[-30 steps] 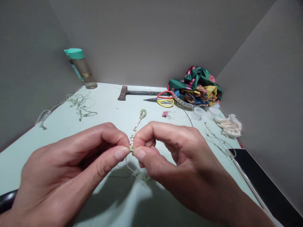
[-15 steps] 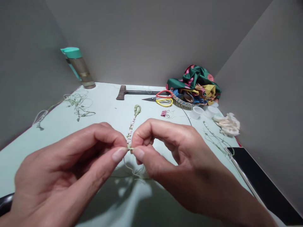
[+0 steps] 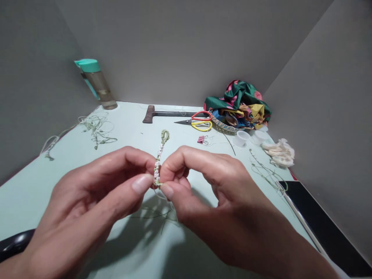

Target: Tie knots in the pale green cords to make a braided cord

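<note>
A green and white braided cord [image 3: 159, 159] with a loop at its top stands up between my two hands, tilted slightly right. My left hand [image 3: 107, 190] pinches its lower end between thumb and forefinger. From the other side, my right hand [image 3: 200, 182] grips a green strand at that same end with thumb and forefinger. Loose thin cord ends [image 3: 157, 213] hang below onto the table. The exact point where the strands cross is partly hidden by the fingertips.
On the pale table [image 3: 128, 131] lie an axe [image 3: 149, 114], scissors [image 3: 193, 122], a pink binder clip [image 3: 201, 139] and tangled green cords [image 3: 97, 126]. A bottle [image 3: 100, 87] stands back left. Bunched fabric [image 3: 244, 100], small cups [image 3: 241, 138], crumpled cloth [image 3: 280, 153] and a black tablet-like slab [image 3: 319, 217] are to the right.
My left hand has shifted a little right and turned, its thumb drawn back from the braid's end. The braid has moved slightly left. My right hand stays nearly in place.
</note>
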Tool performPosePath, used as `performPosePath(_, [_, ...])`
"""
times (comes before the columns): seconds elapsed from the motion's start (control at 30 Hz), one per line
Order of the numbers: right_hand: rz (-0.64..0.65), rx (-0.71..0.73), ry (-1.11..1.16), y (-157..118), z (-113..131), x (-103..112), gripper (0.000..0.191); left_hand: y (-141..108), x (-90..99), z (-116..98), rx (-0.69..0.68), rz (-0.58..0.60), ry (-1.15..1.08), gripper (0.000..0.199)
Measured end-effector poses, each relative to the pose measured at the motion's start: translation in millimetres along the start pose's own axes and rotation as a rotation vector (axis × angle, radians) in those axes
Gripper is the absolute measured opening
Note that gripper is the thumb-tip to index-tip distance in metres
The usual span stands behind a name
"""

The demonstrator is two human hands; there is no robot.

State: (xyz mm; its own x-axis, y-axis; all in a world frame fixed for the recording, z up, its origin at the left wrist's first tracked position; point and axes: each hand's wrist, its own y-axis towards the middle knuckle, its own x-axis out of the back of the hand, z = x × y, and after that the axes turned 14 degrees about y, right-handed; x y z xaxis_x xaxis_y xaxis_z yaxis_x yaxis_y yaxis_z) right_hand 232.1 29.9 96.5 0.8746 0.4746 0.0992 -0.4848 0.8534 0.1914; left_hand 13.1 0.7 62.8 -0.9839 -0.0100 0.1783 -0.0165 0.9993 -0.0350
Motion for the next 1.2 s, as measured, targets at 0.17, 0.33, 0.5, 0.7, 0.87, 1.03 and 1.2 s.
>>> performPosePath(0.17, [-0.003, 0.02, -0.076, 2, 2, -4, 0.023, 8, -9.8, -13, -0.076, 0.013, 0.093, 0.032])
performPosePath(0.33, [-0.021, 0.043, -0.12, 2, 0, -6, 0.022, 11, -11.8, -16, 0.018, 0.096, -0.015, 0.033])
performPosePath(0.5, [-0.01, 0.096, -0.094, 2, -6, -5, 0.024, 10, -9.6, -10, 0.146, 0.123, -0.203, 0.026])
performPosePath(0.7, [-0.084, 0.014, 0.086, 10, -5, -14, 0.043, 9, -13.4, -17, 0.182, 0.138, -0.288, 0.03])
performPosePath(0.87, [-0.009, -0.097, 0.181, 7, -8, -9, 0.029, 10, -13.9, -19, 0.188, 0.153, -0.269, 0.031])
performPosePath(1.03, [0.027, -0.15, 0.22, 0, -11, 1, 0.018, 12, -14.5, -15, 0.172, 0.187, -0.244, 0.03])
performPosePath(1.2, [0.011, -0.122, 0.184, -1, -6, 3, 0.017, 11, -13.2, -10, 0.16, 0.178, -0.262, 0.029])
